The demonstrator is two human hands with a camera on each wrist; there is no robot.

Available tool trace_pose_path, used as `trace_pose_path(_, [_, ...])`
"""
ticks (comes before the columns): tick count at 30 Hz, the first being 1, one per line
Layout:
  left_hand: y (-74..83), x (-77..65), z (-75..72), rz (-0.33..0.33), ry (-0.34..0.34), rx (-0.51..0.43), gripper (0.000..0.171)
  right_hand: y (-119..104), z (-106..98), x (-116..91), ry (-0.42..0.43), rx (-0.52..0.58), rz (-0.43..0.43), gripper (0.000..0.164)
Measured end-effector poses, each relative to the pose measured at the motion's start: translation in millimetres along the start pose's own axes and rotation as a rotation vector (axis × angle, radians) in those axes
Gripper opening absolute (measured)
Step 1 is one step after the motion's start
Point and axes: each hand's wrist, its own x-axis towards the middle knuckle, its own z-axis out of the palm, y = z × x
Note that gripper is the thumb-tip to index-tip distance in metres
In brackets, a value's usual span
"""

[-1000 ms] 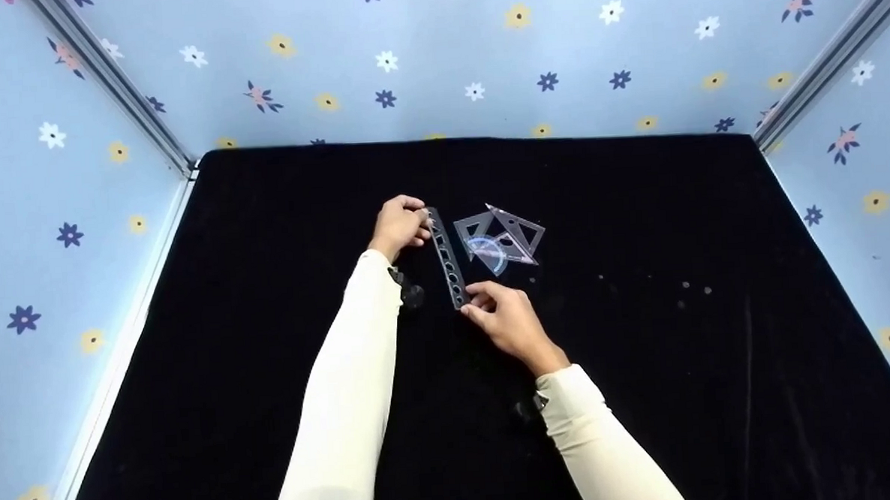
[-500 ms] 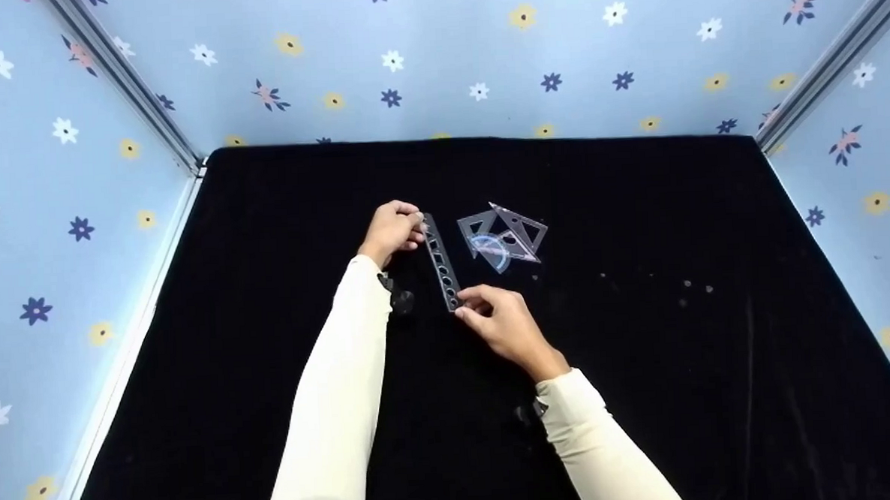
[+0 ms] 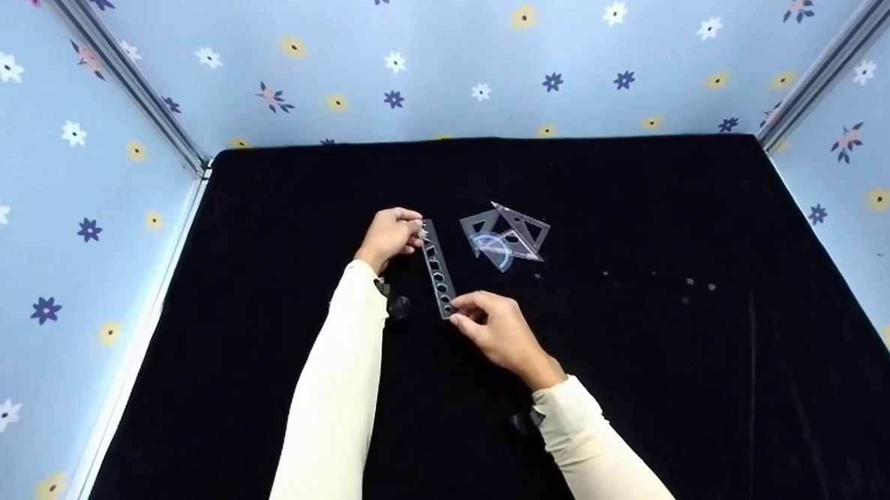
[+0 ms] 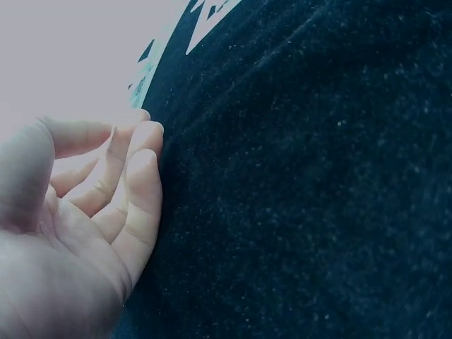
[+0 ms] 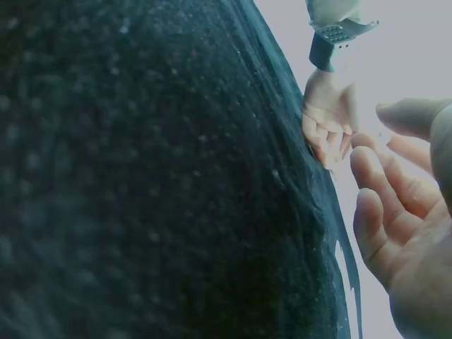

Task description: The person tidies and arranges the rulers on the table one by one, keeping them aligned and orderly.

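A clear stencil ruler [image 3: 436, 269] with a row of cut-out shapes lies slanted between both hands in the head view. My left hand [image 3: 390, 236] pinches its far end between thumb and fingers. At the near end my right hand [image 3: 499, 330] pinches the corner with thumb and forefinger. To the right of the ruler, apart from it, two clear set squares [image 3: 532, 232] and a protractor [image 3: 494, 249] with a blue arc overlap in a small pile. The left wrist view shows the left hand [image 4: 106, 191] with thumb and fingertips together; the right hand [image 5: 402, 205] appears in the right wrist view.
Black cloth [image 3: 646, 391] covers the table. Blue flowered panels [image 3: 437, 62] rise at the back and both sides, joined by metal posts [image 3: 129, 76]. Several small pale specks [image 3: 690, 280] lie on the cloth at right. A dark device sits at each wrist.
Both hands have carried the ruler a little left and toward the near side, away from the pile, and it stands slightly steeper. The set squares and protractor stay where they were.
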Motion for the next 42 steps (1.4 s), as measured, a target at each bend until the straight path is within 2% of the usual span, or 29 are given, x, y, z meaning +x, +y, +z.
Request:
trace_pose_path(6, [-1.4, -4.0, -2.5, 0.008, -0.008, 0.043, 0.029, -1.8, 5.0, -4.7, 0.002, 0.040, 0.064, 0.016])
trace_pose_path(17, [6.1, -11.1, -10.8, 0.041, -0.026, 0.120, 0.030, -5.2, 15.0, -7.5, -0.012, 0.055, 0.084, 0.016])
trace_pose_path(26, [17.6, -15.2, -11.0, 0.089, -0.073, 0.193, 0.030, -10.0, 21.3, -8.7, 0.003, 0.063, 0.091, 0.015])
trace_pose_path(37, [8.1, -17.1, -15.0, 0.109, -0.092, 0.254, 0.029, -14.6, 37.6, -10.0, -0.056, 0.050, 0.146, 0.014])
trace_pose_path(42, [8.2, -22.8, -16.2, 0.107, -0.095, 0.273, 0.029, -17.5, 42.7, -10.5, -0.087, 0.063, 0.182, 0.014])
